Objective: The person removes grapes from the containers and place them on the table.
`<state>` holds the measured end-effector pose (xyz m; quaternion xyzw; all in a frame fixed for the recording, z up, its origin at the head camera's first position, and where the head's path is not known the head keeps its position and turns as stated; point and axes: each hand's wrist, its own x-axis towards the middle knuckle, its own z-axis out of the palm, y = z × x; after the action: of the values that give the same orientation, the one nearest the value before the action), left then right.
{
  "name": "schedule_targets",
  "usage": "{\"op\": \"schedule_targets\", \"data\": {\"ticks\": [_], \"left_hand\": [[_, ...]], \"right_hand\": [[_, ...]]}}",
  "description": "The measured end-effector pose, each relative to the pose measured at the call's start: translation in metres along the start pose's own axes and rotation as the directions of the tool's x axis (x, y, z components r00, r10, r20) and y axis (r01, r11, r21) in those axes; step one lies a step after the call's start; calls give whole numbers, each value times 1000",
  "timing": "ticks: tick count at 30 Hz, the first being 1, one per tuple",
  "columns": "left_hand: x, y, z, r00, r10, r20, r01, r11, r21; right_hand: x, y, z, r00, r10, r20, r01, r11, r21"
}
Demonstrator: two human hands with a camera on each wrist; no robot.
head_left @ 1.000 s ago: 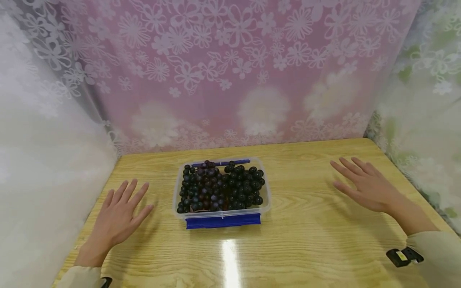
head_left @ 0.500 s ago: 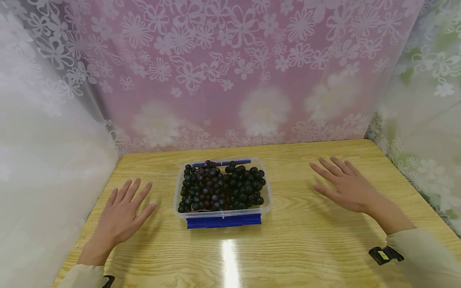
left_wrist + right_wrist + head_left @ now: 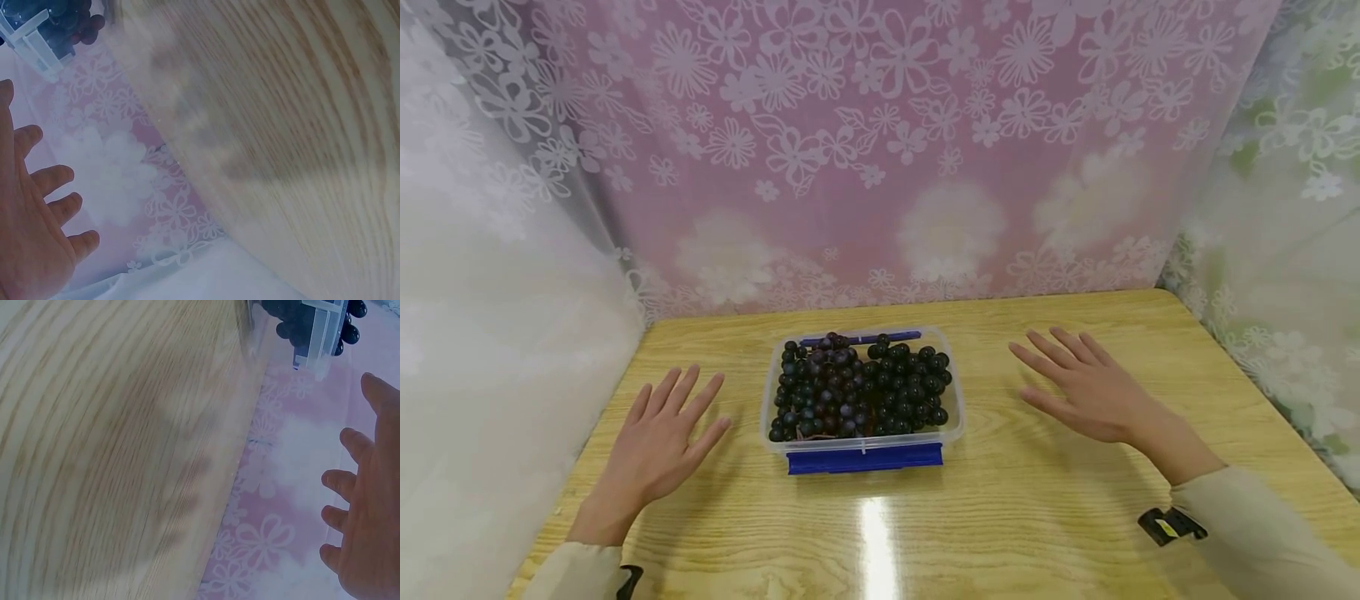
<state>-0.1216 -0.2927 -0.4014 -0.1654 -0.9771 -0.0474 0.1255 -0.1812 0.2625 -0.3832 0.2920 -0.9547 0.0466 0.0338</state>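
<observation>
In the head view, dark grapes (image 3: 831, 387) fill much of a clear plastic container (image 3: 956, 417) with blue clips, standing on the wooden table. My left hand (image 3: 655, 442) is spread palm down to the left of it, fingers extended and holding nothing. To its right, farther off, my right hand (image 3: 1090, 392) hovers with straight, parted fingers, also holding nothing. Both wrist views show an edge of the container: its corner (image 3: 40, 47) at the upper left in the left wrist view, and its side (image 3: 322, 337) at the top in the right one. Hand shadows fall on the table below.
A wooden table (image 3: 1000, 533) spreads under both arms. Behind it hangs a pink floral curtain (image 3: 880, 208), with a white curtain (image 3: 490, 333) on the left and a green-and-white one (image 3: 1285, 250) on the right. A band with a small black device (image 3: 1171, 525) sits at the right wrist.
My right hand has moved left, nearer the container. The left hand has shifted slightly to the right. The container and grapes stay in place.
</observation>
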Motion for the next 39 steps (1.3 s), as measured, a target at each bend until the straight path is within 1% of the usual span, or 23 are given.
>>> {"op": "schedule_targets", "data": {"ticks": [8,16,26,33,39], "left_hand": [[7,6,-1,1000,7,-5,-7,1000,-2],[15,13,0,1000,12,-1,-12,1000,-6],[29,24,2,999,5,37,-5,1000,3],[40,33,3,996,-32,81,33,999,-12],[50,45,5,993,-69,97,73,996,-43]], "right_hand": [[11,-13,3,1000,-17,-1,17,1000,11],[22,-22,5,999,-39,7,39,999,7],[34,-31,10,999,-42,22,41,998,40],[37,-35,12,998,-53,19,52,997,54],[37,-35,14,999,-46,25,44,997,70]]}}
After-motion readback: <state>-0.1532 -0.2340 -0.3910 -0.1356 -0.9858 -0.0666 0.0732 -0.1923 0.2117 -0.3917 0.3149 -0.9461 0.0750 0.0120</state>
